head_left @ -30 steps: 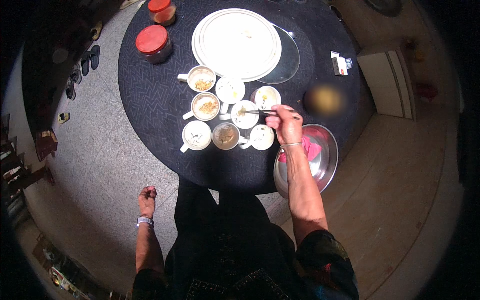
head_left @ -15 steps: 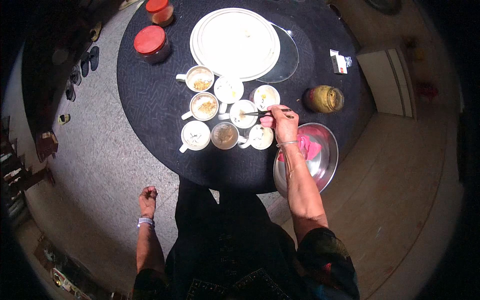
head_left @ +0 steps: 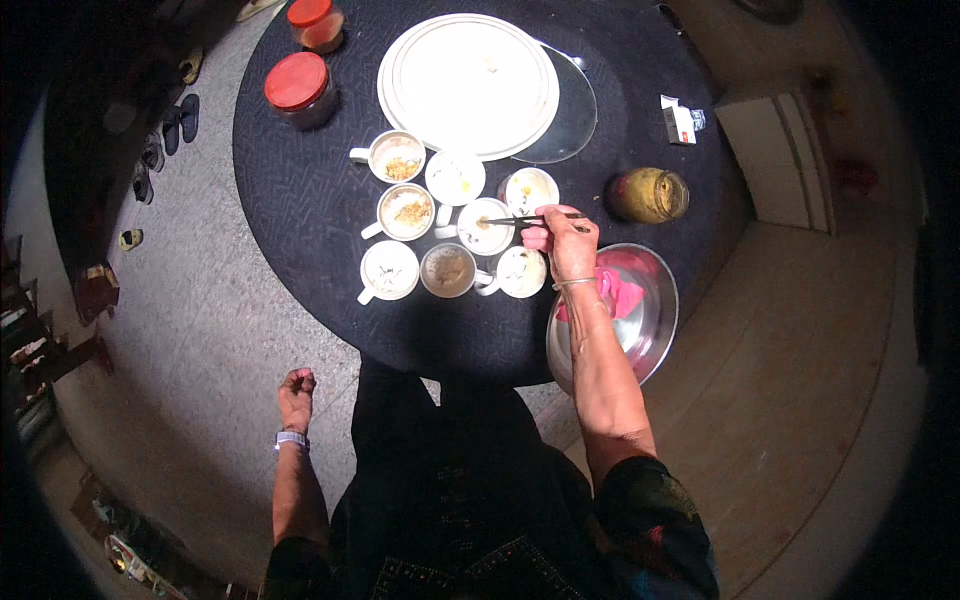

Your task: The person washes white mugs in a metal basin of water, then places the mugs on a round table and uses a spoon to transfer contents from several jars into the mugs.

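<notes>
My right hand (head_left: 566, 243) is closed around a slender dark utensil (head_left: 528, 220), whose exact kind I cannot make out. Its tip reaches into a white cup (head_left: 487, 238) in the middle of a cluster, over a small brownish bit. Around it stand several more white cups, among them one with brown powder (head_left: 448, 270) and one with golden-brown crumbs (head_left: 405, 212). Under my right wrist sits a steel bowl (head_left: 655, 330) with a pink cloth (head_left: 627, 297) in it. Low at my side, away from the table, my left hand (head_left: 296, 400) hangs with curled fingers and nothing visible in them.
The round table (head_left: 300, 220) has a dark cloth. A large white plate (head_left: 460, 90) overlaps a glass disc (head_left: 570, 120) at the back. Red-lidded jars (head_left: 298, 85) stand far left. At right are a jar of yellowish contents (head_left: 648, 195) and a small box (head_left: 680, 122).
The utensil's tip has shifted slightly up and left inside the middle cup, and my right hand has tilted a little. My left hand stays at my side.
</notes>
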The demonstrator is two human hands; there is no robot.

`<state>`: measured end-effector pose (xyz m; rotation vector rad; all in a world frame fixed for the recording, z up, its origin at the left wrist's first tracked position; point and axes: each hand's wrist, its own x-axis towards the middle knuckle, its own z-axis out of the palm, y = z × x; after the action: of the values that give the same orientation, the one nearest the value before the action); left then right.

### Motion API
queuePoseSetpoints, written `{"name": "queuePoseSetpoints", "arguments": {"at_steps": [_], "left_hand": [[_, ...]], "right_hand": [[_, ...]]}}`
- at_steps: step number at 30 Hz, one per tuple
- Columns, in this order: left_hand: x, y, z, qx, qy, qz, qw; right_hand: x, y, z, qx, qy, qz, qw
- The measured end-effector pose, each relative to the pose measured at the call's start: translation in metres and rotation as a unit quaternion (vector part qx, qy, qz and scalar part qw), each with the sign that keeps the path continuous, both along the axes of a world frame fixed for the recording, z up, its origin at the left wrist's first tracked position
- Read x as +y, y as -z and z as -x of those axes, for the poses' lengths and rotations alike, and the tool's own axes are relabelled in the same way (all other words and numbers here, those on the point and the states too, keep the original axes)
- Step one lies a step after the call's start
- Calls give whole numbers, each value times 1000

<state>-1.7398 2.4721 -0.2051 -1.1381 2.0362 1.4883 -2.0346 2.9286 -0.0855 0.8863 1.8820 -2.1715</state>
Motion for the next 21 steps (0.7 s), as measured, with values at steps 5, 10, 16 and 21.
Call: {"name": "queuePoseSetpoints", "arguments": {"at_steps": [5,10,16,21], "left_hand": [[-6,11,-8,13,-26,-19,999],[-17,26,-19,25,15,6,1000],[-5,13,-11,15,0,-8,1000],[0,7,-6,21,7,-8,1000]], "right_hand": [[8,-7,2,13,12,42,999],[39,-16,-7,14,2,105,994],[71,-23,-32,-15,-34,93,995],[55,-18,-42,-47,-52,-59,996]]}}
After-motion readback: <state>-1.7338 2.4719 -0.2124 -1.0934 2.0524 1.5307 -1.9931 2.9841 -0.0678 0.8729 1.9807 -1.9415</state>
